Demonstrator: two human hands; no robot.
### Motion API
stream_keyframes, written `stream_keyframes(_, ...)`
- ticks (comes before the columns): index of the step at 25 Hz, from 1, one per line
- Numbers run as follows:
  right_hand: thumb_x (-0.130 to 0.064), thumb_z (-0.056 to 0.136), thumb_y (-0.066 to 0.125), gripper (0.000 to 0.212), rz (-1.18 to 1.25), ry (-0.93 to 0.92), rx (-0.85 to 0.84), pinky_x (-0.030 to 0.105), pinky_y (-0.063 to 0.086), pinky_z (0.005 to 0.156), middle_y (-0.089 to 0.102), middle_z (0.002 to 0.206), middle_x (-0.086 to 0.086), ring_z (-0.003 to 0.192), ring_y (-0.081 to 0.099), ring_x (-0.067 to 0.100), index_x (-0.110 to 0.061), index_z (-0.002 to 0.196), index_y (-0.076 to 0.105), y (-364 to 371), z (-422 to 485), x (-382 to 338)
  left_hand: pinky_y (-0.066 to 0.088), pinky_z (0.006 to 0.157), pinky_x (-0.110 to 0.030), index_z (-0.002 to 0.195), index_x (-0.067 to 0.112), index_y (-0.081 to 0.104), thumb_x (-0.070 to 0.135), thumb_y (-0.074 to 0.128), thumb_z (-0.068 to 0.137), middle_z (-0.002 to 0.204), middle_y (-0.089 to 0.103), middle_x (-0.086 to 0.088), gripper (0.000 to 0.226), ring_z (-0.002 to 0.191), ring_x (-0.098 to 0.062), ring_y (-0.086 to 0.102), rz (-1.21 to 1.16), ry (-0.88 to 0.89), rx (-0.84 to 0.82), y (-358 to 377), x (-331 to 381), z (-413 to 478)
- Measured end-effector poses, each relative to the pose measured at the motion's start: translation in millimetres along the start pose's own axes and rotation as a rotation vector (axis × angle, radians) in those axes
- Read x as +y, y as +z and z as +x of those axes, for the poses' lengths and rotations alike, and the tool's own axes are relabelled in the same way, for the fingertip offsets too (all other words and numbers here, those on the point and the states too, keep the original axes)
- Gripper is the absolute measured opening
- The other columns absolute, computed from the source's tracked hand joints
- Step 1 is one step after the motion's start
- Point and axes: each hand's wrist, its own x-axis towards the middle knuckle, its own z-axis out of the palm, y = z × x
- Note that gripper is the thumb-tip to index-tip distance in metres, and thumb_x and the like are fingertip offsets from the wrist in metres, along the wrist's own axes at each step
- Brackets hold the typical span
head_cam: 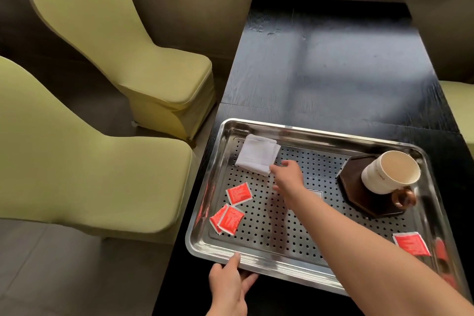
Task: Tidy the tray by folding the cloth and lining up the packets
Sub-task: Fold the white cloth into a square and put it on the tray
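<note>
Right hand (pixel 287 177), fingers loosely apart, touches the near corner of the folded cloth (pixel 257 154) at the tray's (pixel 320 136) far-left corner; left hand (pixel 228 282) grips the near rim, closer to the scattered packets (pixel 230 210).

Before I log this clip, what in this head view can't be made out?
- Print on the red packets: too small and blurred.
- White thing under the right forearm: mostly covered, unidentifiable.
- Left hand fingers below the tray rim: hidden by the rim.
- Right hand at the folded cloth: fingers blurred; grip or mere touch unclear.
- Inside of the mug: washed out, contents unclear.
</note>
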Motion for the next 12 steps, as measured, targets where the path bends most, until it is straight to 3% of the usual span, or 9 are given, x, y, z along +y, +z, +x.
stream_keyframes(3,-0.017,0.096,0.062,0.033,-0.062,-0.099,-0.111,0.045,0.061,0.085,0.063,0.115,0.004,0.092,0.067,0.021,-0.011,0.128,0.057,-21.8,-18.2,33.1,0.060,0.071,-0.051,0.118,0.003,0.051,0.004,0.056,0.097,0.121,0.062,-0.023,0.022,0.102,-0.043,0.066,0.005,0.030,0.004,2.1,-1.2,-3.2)
stream_keyframes(6,-0.019,0.095,0.063,0.023,-0.273,-0.236,-0.177,0.037,0.058,0.091,0.068,0.108,-0.005,0.097,0.066,0.010,-0.018,0.118,0.064,-44.1,-44.4,77.3,0.060,0.078,-0.053,0.122,0.002,0.049,0.003,0.054,0.098,0.122,0.062,-0.023,0.025,0.099,-0.041,0.066,0.026,0.062,0.009,2.8,-1.6,-6.4)
stream_keyframes(12,-0.024,0.093,0.064,0.012,-0.382,-0.233,-0.138,0.032,0.059,0.081,0.072,0.090,-0.010,0.085,0.069,0.005,-0.026,0.104,0.070,-72.2,-88.1,147.1,0.061,0.076,-0.053,0.121,-0.003,0.051,-0.002,0.051,0.096,0.121,0.063,-0.024,0.025,0.100,-0.040,0.068,0.065,0.106,-0.040,-0.5,-1.4,-6.3)
